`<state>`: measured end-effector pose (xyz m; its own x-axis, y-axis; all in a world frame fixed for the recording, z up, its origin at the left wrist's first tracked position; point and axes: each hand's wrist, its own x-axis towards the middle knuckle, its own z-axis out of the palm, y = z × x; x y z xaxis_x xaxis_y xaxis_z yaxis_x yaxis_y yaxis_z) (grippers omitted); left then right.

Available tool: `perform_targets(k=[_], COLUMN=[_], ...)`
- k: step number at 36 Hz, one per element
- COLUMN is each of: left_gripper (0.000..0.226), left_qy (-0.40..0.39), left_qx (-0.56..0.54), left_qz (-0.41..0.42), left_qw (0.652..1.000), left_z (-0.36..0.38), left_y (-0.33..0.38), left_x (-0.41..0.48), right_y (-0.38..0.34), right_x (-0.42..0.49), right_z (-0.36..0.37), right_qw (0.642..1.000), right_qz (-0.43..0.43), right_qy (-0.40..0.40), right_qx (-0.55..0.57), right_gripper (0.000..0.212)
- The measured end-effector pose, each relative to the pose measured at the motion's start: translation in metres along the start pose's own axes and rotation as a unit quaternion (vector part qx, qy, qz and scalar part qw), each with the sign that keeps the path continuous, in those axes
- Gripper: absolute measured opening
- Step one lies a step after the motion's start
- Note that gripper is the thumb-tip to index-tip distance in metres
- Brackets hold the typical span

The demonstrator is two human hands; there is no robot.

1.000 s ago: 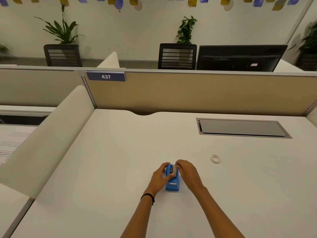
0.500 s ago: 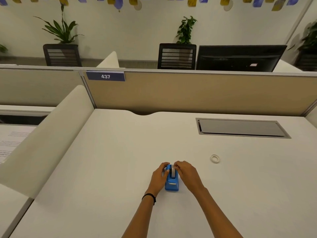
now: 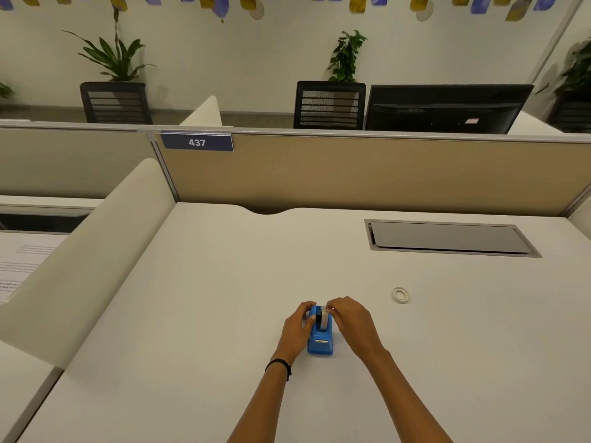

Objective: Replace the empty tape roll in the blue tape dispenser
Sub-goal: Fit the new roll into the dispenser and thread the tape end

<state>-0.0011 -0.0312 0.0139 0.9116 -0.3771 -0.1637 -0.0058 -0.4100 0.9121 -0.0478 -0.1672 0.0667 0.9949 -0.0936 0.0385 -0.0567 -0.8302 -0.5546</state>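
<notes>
White table (image 3: 224,314), wide and mostly bare. Near its front edge, around the middle, blue tape dispenser (image 3: 320,342), standing upright. Left hand (image 3: 299,327) pressed against its left side, fingers curled around the body. Right hand (image 3: 353,321), fingers pinching the tape roll (image 3: 325,319) seated on top. Toward the right edge, well apart, small white ring (image 3: 400,295), lying flat.

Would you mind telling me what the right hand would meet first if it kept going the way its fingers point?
Probably the tape roll in the blue dispenser: the right hand points left at it, fingertips apparently already touching.
</notes>
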Motion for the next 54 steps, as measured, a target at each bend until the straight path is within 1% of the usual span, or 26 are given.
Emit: perform_targets(k=[7,10,13,14,18,26,29,36,41,46,49,54], left_gripper=[0.031,0.031,0.031,0.031,0.028,0.027,0.026,0.026,0.025,0.023,0.022,0.022], left_qy=[0.001,0.002,0.007,0.008,0.017,0.032,0.041,0.047,0.045,0.049,0.051,0.053], left_qx=[-0.003,0.003,0.006,0.006,0.004,-0.005,-0.013,-0.018,-0.022,-0.023,-0.028,-0.026], left_qz=[-0.001,-0.001,0.004,0.007,0.014,0.018,0.014,0.010,0.005,0.006,0.004,0.007], left_qw=[1.000,1.000,1.000,1.000,1.000,0.999,0.999,0.999,0.999,0.999,0.998,0.998], left_z=[0.000,0.001,0.002,0.002,0.002,0.004,0.005,0.004,0.004,0.004,0.004,0.005], left_y=[0.000,-0.001,-0.003,-0.003,-0.004,-0.005,-0.003,-0.001,0.000,-0.002,-0.001,-0.002], left_x=[-0.001,-0.001,-0.001,-0.002,-0.001,0.000,0.000,0.002,0.003,0.003,0.003,0.004], right_y=[0.000,-0.003,-0.004,-0.004,-0.007,-0.006,-0.006,-0.007,-0.006,-0.006,-0.005,-0.003], right_x=[-0.002,-0.002,0.000,0.000,0.000,0.005,0.006,0.000,-0.006,-0.010,-0.012,-0.014], right_z=[0.001,0.001,0.002,0.004,0.006,0.004,0.005,0.010,0.011,0.009,0.011,0.013], right_qw=[1.000,0.999,0.997,0.997,0.996,0.996,0.996,0.997,0.993,0.994,0.991,0.996], right_qz=[0.010,0.025,0.045,0.047,0.043,0.034,0.039,0.051,0.075,0.068,0.083,0.056], right_qy=[-0.014,-0.026,-0.025,-0.024,-0.030,-0.043,-0.052,-0.043,-0.054,-0.055,-0.068,-0.051], right_qx=[0.016,0.041,0.055,0.059,0.074,0.064,0.063,0.049,0.068,0.059,0.079,0.049], right_gripper=[0.025,0.039,0.022,0.019,0.021,0.020,0.020,0.021,0.025,0.028,0.031,0.026])
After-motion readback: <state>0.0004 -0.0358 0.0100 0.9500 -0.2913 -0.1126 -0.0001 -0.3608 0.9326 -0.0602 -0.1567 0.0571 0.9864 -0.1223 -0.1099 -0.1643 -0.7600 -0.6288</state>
